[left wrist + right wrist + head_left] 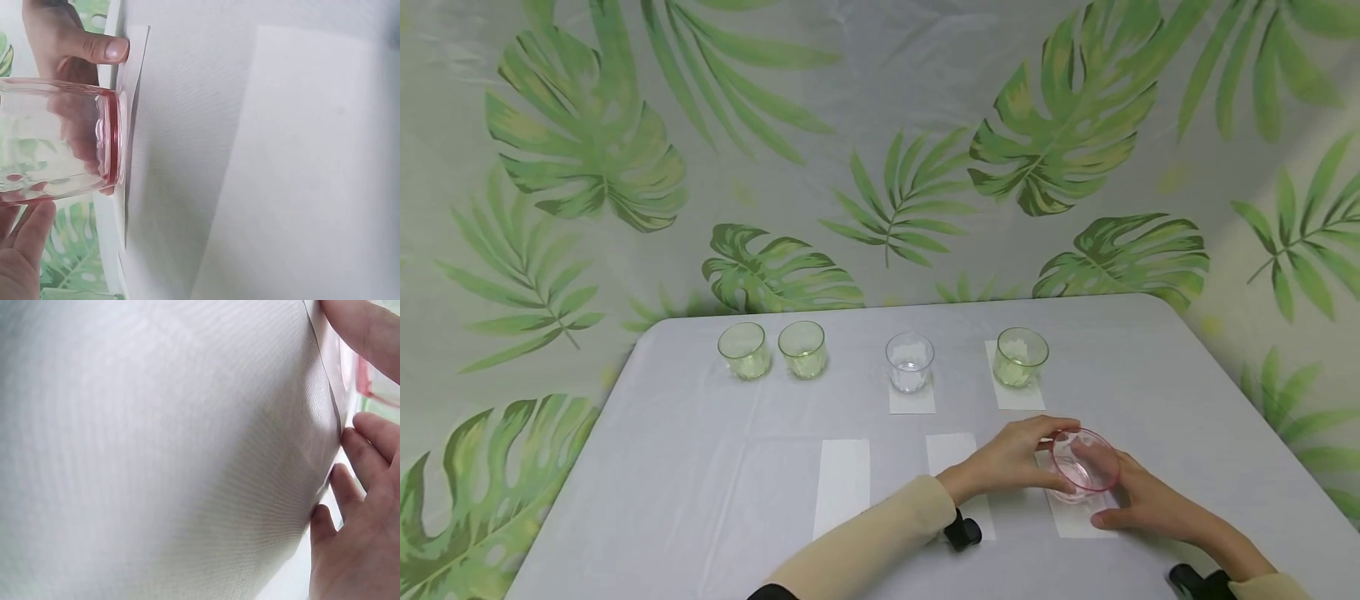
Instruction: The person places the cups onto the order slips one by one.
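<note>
I'd hold pink glass upright, squeeze lightly, centre base over paper slip, rightmost of near row on tabletop; can't tell if base touches slip. I'd judge that right fingers should only guide, not push. Left hand grips glass from left, thumb on near side. Right hand unclosed, fingers behind glass, thumb apart from it. Forearms angle in from opposite sides.

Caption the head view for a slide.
Left hand grips a pink glass, right hand beside it; four glasses stand behind.
</note>
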Demonstrator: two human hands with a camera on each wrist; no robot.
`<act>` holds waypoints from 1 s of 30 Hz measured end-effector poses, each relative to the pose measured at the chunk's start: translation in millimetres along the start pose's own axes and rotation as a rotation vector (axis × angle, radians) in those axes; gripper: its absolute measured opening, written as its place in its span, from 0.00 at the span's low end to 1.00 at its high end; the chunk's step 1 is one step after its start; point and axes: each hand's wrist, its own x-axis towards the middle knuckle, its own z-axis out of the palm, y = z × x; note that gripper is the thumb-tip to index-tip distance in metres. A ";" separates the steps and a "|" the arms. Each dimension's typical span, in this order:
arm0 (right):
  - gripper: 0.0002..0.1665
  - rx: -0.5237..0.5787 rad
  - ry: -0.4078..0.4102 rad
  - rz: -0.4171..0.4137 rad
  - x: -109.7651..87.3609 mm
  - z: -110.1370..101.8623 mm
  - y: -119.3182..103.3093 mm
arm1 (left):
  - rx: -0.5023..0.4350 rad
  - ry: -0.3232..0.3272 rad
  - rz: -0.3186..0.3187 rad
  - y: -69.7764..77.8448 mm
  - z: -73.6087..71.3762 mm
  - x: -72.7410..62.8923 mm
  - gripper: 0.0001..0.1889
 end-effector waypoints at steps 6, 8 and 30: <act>0.54 -0.029 0.026 -0.017 0.1 -0.1 1.6 | 0.039 -0.008 0.005 -3.6 5.2 3.5 0.39; 0.54 -0.026 0.038 -0.025 -0.5 0.2 2.7 | 0.067 -0.018 0.004 -3.6 5.4 4.3 0.39; 0.47 -0.111 0.075 0.081 -5.4 -7.1 -0.9 | 0.137 -0.036 -0.053 -5.1 -18.3 -13.0 0.42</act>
